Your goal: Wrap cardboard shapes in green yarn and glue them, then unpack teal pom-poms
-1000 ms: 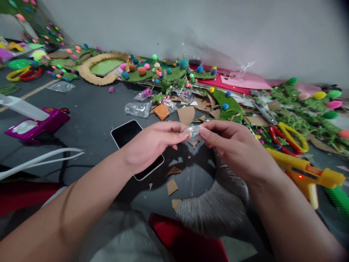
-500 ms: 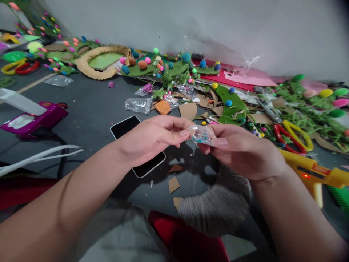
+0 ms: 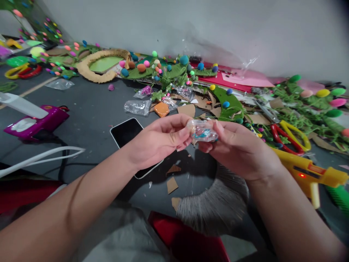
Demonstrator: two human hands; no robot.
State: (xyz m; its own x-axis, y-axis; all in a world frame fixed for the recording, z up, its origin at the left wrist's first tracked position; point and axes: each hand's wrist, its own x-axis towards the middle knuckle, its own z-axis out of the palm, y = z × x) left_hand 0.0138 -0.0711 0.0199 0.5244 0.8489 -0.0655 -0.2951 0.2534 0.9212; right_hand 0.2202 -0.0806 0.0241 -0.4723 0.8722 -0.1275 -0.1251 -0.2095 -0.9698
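Note:
Between my two hands is a small clear plastic packet (image 3: 203, 131) with something blue in it. My left hand (image 3: 162, 140) pinches its left end between thumb and fingers, above a phone (image 3: 127, 131) lying on the dark table. At the packet's right end, my right hand (image 3: 237, 147) grips it with the thumb on top. Below my right hand lies a curved form wrapped in grey yarn (image 3: 212, 207), with small cardboard scraps (image 3: 172, 185) beside it.
A purple glue gun (image 3: 40, 122) and white cable (image 3: 40, 156) are at the left. The yellow glue gun (image 3: 311, 171) and red-yellow scissors (image 3: 287, 136) lie at the right. Behind are green leaves with coloured balls (image 3: 174, 71), a beige ring (image 3: 84, 67) and orange clay (image 3: 161, 109).
The packet has turned slightly and shows more of its blue content. My right thumb has shifted up along its right end. The view has moved a little.

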